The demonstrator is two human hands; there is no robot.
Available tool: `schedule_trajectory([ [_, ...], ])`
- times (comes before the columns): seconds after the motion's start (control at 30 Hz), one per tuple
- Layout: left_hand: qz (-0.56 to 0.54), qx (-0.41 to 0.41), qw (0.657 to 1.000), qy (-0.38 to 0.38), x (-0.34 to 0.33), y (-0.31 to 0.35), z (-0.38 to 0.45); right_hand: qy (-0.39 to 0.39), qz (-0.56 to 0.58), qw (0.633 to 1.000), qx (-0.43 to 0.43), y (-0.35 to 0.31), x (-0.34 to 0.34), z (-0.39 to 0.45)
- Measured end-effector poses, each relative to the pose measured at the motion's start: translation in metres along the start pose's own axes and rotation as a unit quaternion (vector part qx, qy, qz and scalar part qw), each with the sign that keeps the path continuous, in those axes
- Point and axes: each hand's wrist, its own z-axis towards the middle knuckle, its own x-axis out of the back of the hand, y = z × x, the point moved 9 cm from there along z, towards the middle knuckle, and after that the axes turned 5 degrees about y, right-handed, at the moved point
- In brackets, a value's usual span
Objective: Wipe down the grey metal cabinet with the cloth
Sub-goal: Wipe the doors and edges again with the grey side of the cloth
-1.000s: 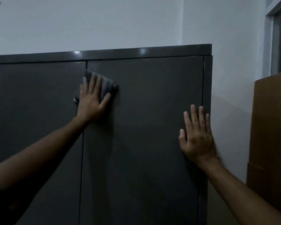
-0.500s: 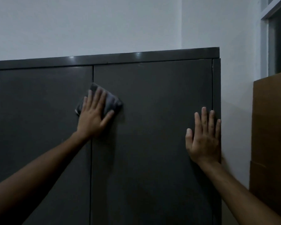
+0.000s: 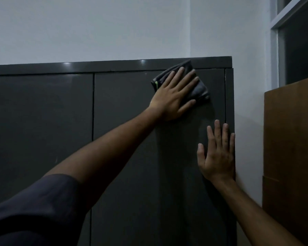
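Grey folded cloth (image 3: 199, 89), long axis tilted up-left to down-right, lies under the flat-fingered left hand (image 3: 174, 96) on the cabinet (image 3: 124, 139) (right hand (image 3: 217, 157) flat, holding nothing).

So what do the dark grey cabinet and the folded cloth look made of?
Dark grey cabinet: likely painted sheet metal, semi-gloss; light glints along its top edge. Folded grey cloth: soft layered textile, possibly microfibre; matte, creased under the left hand.

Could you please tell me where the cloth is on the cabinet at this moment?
In the head view, the cloth lies flat under the left hand at the upper right of the cabinet's right door, touching the top trim, above the right hand.
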Motion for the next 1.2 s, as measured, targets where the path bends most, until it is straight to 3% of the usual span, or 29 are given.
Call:
schedule_trajectory([
  [0.1, 0.004, 0.008, 1.0, 0.018, 0.006, -0.04, -0.032, 0.008, 0.004, 1.0, 0.006, 0.0, 0.0, 0.0],
  [0.23, 0.003, 0.198, 0.979, 0.049, 0.016, -0.145, -0.11, 0.011, 0.007, 1.0, 0.004, 0.0, 0.002, 0.0],
  [0.3, 0.005, 0.315, 0.947, 0.061, 0.023, -0.199, -0.171, 0.012, 0.009, 1.0, 0.003, 0.0, 0.001, 0.0],
  [0.37, -0.021, 0.447, 0.891, 0.076, 0.026, -0.237, -0.236, 0.018, 0.003, 1.0, 0.003, -0.001, 0.001, -0.001],
  [0.43, -0.046, 0.523, 0.847, 0.085, 0.02, -0.232, -0.28, 0.017, -0.009, 1.0, 0.003, -0.001, -0.001, -0.002],
  [0.5, -0.042, 0.481, 0.873, 0.07, 0.002, -0.185, -0.296, 0.005, -0.016, 1.0, 0.0, -0.001, -0.003, -0.002],
  [0.57, -0.031, 0.357, 0.933, 0.028, -0.022, -0.116, -0.302, -0.007, -0.018, 1.0, -0.005, -0.001, -0.004, -0.002],
  [0.63, -0.016, 0.231, 0.973, -0.014, -0.039, -0.065, -0.319, -0.012, -0.009, 1.0, -0.023, -0.003, -0.003, -0.003],
  [0.73, -0.002, 0.116, 0.992, -0.047, -0.038, -0.065, -0.336, -0.008, 0.028, 0.998, -0.052, -0.023, 0.0, -0.001],
  [0.77, -0.001, 0.121, 0.991, -0.05, -0.034, -0.081, -0.339, -0.008, 0.041, 0.998, -0.041, -0.037, -0.001, 0.0],
  [0.83, -0.005, 0.222, 0.975, -0.03, -0.02, -0.136, -0.34, -0.007, 0.067, 0.998, 0.005, -0.074, -0.005, 0.002],
  [0.93, -0.044, 0.474, 0.878, 0.057, 0.007, -0.22, -0.346, -0.005, 0.087, 0.995, 0.058, -0.128, -0.017, 0.001],
  [0.97, -0.059, 0.532, 0.84, 0.086, 0.01, -0.226, -0.346, -0.011, 0.085, 0.994, 0.066, -0.143, -0.022, -0.001],
  [1.0, -0.064, 0.546, 0.83, 0.1, 0.008, -0.216, -0.343, -0.021, 0.082, 0.994, 0.067, -0.155, -0.029, -0.002],
  [1.03, -0.061, 0.516, 0.848, 0.103, 0.002, -0.193, -0.34, -0.029, 0.083, 0.994, 0.061, -0.166, -0.035, -0.002],
  [1.13, -0.05, 0.255, 0.966, 0.001, -0.038, -0.079, -0.373, -0.014, 0.105, 0.994, 0.037, -0.196, -0.043, -0.005],
  [1.2, -0.016, 0.166, 0.985, -0.046, -0.049, -0.063, -0.431, -0.013, 0.118, 0.991, 0.062, -0.225, -0.051, -0.016],
])
